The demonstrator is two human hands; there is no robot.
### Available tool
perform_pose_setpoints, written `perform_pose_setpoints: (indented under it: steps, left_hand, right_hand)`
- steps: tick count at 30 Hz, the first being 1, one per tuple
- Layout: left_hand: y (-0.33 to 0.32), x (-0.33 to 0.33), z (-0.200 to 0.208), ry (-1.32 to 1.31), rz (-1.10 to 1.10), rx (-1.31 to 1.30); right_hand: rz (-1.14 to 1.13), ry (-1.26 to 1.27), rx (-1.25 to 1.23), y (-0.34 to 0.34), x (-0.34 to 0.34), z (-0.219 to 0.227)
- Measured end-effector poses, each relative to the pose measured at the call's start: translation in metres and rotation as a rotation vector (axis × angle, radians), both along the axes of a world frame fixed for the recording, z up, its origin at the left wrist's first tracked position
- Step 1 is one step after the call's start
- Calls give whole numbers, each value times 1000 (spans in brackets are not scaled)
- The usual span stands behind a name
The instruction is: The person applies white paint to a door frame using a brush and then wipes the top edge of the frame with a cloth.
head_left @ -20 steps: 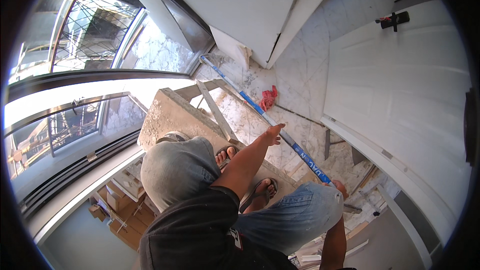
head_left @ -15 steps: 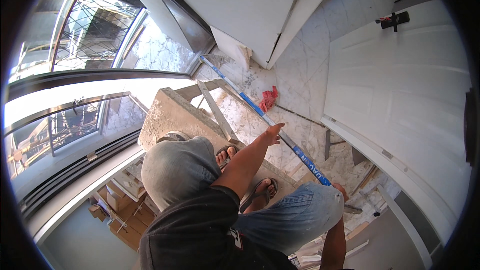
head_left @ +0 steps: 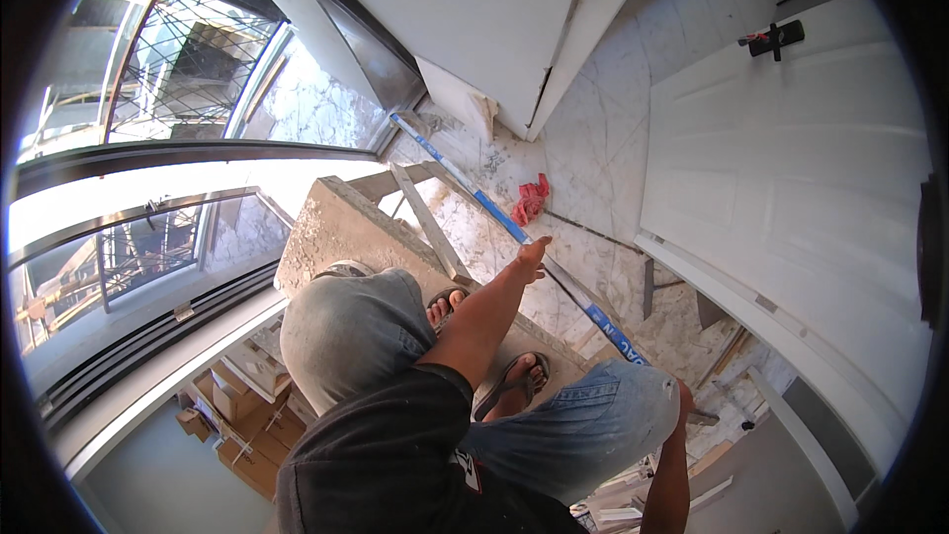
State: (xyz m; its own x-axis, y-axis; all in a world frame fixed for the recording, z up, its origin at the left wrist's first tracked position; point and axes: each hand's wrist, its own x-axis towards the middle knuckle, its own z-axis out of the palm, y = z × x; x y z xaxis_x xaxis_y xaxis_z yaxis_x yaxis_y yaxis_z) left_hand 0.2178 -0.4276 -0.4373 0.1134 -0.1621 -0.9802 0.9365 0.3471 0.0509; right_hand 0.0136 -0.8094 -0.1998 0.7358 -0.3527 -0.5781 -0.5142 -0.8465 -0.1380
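Slanting past our left hand (head_left: 532,259), the long blue-and-silver bar (head_left: 502,217) meets its fingers near mid-length, one end beyond them to the left, the other running down to the right behind our bent right knee (head_left: 647,405). Our left fingers are partly stretched and a little apart across the bar; we cannot tell whether they close on it. Our right hand (head_left: 682,398) is mostly hidden by that knee, so we cannot tell its finger state or hold.

Just beyond the left fingers, a crumpled red cloth (head_left: 531,200) lies near the bar on the marbled floor (head_left: 593,129). To the fingers' left, a wooden brace (head_left: 430,222) angles off the dusty bench (head_left: 321,232) where our sandalled feet (head_left: 524,374) rest. Well right of them a white door (head_left: 791,148) takes up the side, and past the bar's far part stands a pale panel (head_left: 474,10).

Compared with the earlier frames, our left hand has shifted slightly leftward, the bar's far end too, and its stretch just below the fingers now looks thinner and darker. Less of our right hand shows; the cloth has stayed put.
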Motion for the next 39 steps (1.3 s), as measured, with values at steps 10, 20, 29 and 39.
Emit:
perform_pose_setpoints:
  steps: [10, 20, 29, 39]
  left_hand:
    - [24, 20, 12, 6, 47, 131]
    - [62, 41, 31, -33, 32, 379]
    - [92, 40, 16, -115, 239, 261]
    - [107, 42, 15, -249, -264, 891]
  right_hand:
    - [-163, -176, 15, -35, -35, 30]
    - [-146, -175, -194, -74, -45, 68]
    - [-115, -33, -289, -113, -46, 87]
    - [-101, -221, -330, -150, -65, 80]
